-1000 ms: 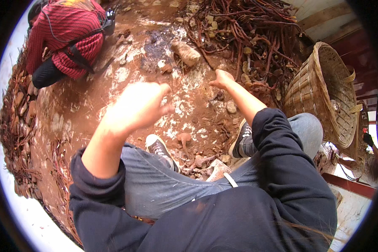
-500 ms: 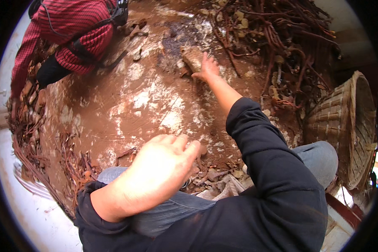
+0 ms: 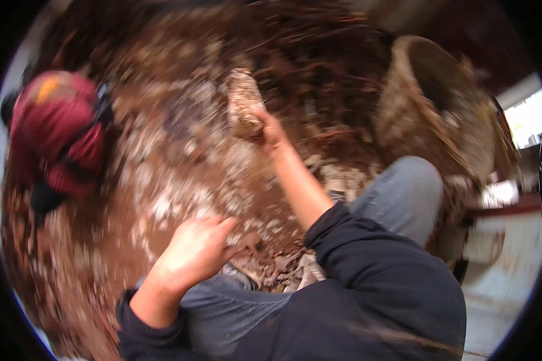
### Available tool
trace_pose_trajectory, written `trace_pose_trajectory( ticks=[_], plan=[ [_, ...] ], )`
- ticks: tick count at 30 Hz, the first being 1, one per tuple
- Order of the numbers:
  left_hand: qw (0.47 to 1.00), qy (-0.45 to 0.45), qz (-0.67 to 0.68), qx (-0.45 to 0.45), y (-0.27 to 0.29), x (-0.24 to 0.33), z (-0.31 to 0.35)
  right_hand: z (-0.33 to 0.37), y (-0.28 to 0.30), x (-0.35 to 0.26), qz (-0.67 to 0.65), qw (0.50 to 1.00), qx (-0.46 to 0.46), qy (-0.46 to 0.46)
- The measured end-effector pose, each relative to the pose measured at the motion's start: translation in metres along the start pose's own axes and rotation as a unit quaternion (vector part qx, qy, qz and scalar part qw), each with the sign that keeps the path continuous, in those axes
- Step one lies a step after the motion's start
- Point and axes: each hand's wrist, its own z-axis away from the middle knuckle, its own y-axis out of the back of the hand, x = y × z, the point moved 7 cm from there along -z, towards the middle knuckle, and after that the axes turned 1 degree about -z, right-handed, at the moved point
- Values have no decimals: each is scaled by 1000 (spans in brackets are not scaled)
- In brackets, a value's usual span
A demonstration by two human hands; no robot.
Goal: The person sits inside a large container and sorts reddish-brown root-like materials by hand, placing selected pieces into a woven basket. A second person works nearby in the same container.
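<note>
My right hand (image 3: pixel 271 129) is stretched forward over the dirty floor, its fingers closed round the near end of a rough tan, brick-like block (image 3: pixel 244 102). The block is raised and points away from me; its exact kind is unclear. Close to my left knee, my left hand (image 3: pixel 200 248) shows its back, fingers curled downward and mostly hidden. A small brown piece (image 3: pixel 249 242) shows beside its fingertips, too blurred to name.
Heaped reddish-brown roots or stems (image 3: pixel 319 66) lie ahead. A large woven basket (image 3: pixel 397 90) leans at the right. Another person in red clothing (image 3: pixel 60 132) bends at the far left. Chips and debris (image 3: pixel 283 265) lie between my legs.
My right hand has closed on the tan block and lifted it off the floor. The view has swung right, blurring the scene. My left hand remains low near my knee.
</note>
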Motion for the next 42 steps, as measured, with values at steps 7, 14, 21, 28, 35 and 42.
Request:
trace_pose_trajectory(
  ticks=[7,14,21,28,35,42],
  plan=[
    [992,41,-106,-58,-22,9,-27,162,-40,-278,-123,857,-112,487],
    [982,85,-143,-90,-31,13,-38,153,-61,-243,-120,930,-51,343],
    [995,36,-81,-42,-28,3,-32,143,-179,-237,214,933,-125,259],
    [975,132,-60,-167,-67,-45,-33,191,-175,-136,806,435,-364,171],
    [817,128,523,207,55,-78,-15,202,-153,-77,811,385,-421,130],
    [588,136,728,326,60,-132,-10,211,-194,-36,658,561,-464,190]
  ],
)
